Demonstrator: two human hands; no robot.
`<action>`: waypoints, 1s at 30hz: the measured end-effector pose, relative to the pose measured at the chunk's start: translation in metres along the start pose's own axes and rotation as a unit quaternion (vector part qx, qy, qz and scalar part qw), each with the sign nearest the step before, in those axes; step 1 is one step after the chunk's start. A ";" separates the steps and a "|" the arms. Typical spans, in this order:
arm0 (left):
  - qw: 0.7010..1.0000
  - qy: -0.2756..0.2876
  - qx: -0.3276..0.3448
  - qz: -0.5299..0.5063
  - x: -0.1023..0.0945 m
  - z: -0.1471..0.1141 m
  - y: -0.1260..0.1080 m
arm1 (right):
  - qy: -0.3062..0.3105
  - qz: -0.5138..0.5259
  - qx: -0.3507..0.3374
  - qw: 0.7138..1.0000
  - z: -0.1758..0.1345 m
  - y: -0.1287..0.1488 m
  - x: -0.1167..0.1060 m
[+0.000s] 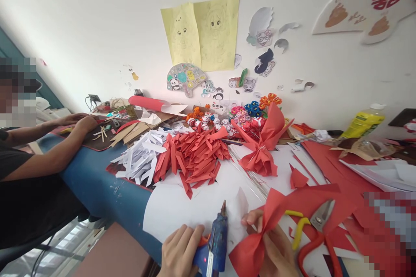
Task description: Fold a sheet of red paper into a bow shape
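Note:
My left hand [182, 246] is wrapped around the handle of a blue glue gun [217, 242], whose stained nozzle points up and away from me. Just to the right, my right hand [277, 244] grips a red paper bow [251, 253] at its pinched middle; its thumb and fingertips show behind the bow. A translucent whitish piece [238, 212] stands by those fingertips. The nozzle is apart from the bow. Beneath lies a white sheet [175, 214]. Another red paper bow [261, 156], larger and tied at the middle, rests farther back.
Folded red strips [195, 156] and white strips [139, 156] lie piled ahead. Scissors with red handles [302, 255] and a yellow-handled tool [297, 233] lie at right on red paper [341, 199]. A yellow bottle [364, 121] stands at the back right. At left, another person's arms [58, 151] rest on the table.

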State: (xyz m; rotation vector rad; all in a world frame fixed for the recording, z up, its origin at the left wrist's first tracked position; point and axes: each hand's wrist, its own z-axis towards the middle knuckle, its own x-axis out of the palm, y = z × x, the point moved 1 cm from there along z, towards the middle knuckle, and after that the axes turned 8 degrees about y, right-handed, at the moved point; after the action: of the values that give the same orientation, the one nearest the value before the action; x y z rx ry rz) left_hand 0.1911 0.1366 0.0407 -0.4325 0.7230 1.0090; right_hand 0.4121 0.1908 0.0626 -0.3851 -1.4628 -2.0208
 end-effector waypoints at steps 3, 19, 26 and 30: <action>1.000 0.003 -0.015 -0.022 0.002 -0.001 -0.001 | 0.018 0.002 0.039 0.999 -0.001 -0.001 -0.003; 0.978 -0.020 -0.137 -0.158 0.003 0.011 -0.018 | -0.046 0.031 0.041 0.998 -0.003 0.009 0.021; 0.968 -0.028 -0.174 -0.179 -0.004 0.021 -0.028 | -0.057 0.025 0.046 0.997 -0.004 0.010 0.023; 0.963 -0.024 -0.193 -0.185 -0.006 0.022 -0.030 | -0.058 0.019 0.042 0.997 -0.004 0.009 0.021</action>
State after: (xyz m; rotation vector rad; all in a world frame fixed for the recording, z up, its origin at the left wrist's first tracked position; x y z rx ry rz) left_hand 0.2229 0.1326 0.0602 -0.8468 0.3770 0.7989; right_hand 0.4018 0.1793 0.0796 -0.4991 -1.5929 -1.9279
